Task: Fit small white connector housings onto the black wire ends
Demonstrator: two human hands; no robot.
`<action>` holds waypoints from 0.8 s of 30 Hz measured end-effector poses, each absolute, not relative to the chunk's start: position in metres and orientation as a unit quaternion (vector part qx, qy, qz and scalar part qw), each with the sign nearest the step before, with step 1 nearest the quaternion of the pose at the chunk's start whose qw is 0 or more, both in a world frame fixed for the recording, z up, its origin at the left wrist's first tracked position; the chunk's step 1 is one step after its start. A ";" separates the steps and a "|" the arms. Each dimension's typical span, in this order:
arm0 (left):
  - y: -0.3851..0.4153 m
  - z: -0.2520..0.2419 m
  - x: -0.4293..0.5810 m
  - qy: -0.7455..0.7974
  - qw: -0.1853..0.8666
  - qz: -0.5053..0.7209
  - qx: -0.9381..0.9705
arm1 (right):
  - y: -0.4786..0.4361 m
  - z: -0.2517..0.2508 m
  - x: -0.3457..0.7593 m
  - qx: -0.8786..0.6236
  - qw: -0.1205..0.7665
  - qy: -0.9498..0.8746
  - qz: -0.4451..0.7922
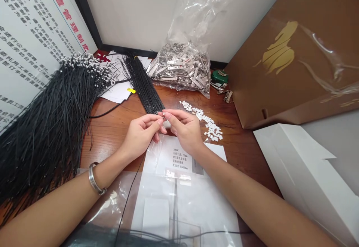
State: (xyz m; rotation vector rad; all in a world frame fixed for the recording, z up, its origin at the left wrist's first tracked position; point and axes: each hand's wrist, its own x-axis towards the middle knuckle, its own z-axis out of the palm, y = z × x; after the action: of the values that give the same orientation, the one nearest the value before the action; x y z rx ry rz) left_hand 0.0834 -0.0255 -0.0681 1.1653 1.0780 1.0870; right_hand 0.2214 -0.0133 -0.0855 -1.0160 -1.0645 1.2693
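My left hand [143, 133] and my right hand [183, 129] meet at the middle of the wooden table, fingertips nearly touching. Both are pinched closed around something small; a thin black wire [129, 193] runs down from the left fingers across a clear plastic sheet. What sits between the fingertips is too small to make out. Just beyond them lies a bundle of black wires [144, 86]. Right of my right hand, small white pieces [211, 127] are scattered on the wood. Under my wrists is a printed white paper [159, 157].
A large heap of black wires with white ends [61, 108] fills the left side. At the back stands a clear bag of metal parts [182, 67], beside a green object [219, 77]. A brown box [294, 60] and a white box [303, 164] stand at right.
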 end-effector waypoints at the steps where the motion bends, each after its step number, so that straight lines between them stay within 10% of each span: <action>1: -0.026 -0.068 0.083 0.457 0.572 0.464 0.498 | -0.013 -0.085 0.222 -0.430 0.564 -0.453 0.540; 24: -0.026 -0.069 0.083 0.454 0.578 0.479 0.480 | -0.013 -0.090 0.224 -0.421 0.545 -0.487 0.538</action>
State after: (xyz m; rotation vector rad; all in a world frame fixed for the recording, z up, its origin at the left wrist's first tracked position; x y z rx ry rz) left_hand 0.0834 -0.0264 -0.0687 1.1234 1.0624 1.1194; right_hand 0.2236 -0.0134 -0.0899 -0.9993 -1.1548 1.2755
